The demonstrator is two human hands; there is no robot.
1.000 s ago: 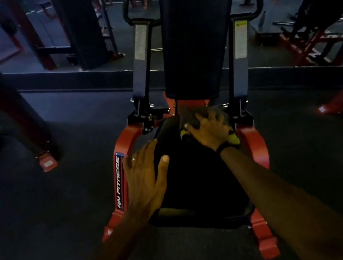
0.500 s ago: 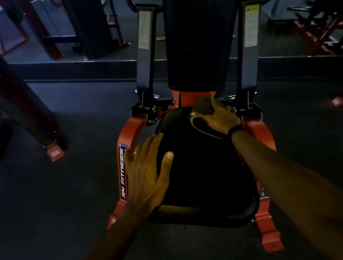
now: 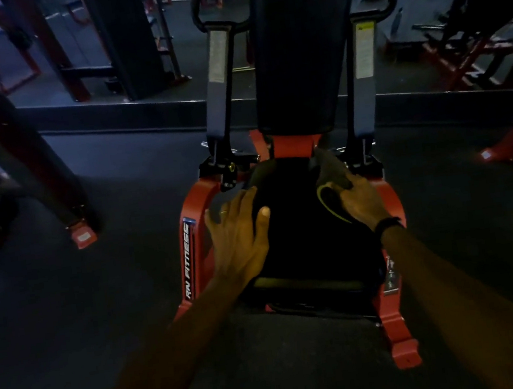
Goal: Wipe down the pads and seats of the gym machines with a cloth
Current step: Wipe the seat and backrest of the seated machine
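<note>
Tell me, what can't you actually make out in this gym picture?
- Cloth, head view: mostly covered by the right hand; its full shape is hidden.
- Back pad: its top is cut off by the frame's upper edge.
- Labels on the uprights: print too small and dim.
- Seat: too dark to judge wet or clean.

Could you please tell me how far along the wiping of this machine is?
Nothing shows as finished. In hand: the right hand presses a dark cloth with a yellow-green edge onto the black padded seat at its far right corner, while the left hand steadies the seat's left edge. The tall black back pad is untouched.
</note>
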